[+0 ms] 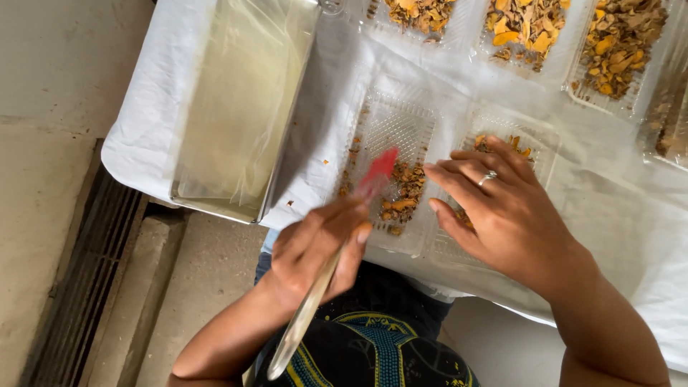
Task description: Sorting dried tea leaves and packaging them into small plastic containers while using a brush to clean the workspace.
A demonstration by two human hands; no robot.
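Left hand (315, 247) grips a brush (337, 258) — red tip over the near clear tray (387, 129) of orange-brown chips (401, 197). Right hand (502, 208) flat, fingers spread, on the tray just right of it. Metal pan (236, 107) left; three fuller trays (527, 29) beyond.

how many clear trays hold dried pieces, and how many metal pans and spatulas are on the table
clear trays with dried pieces: 5, e.g.
metal pan: 1
red spatula, in the left hand: 1
total: 7
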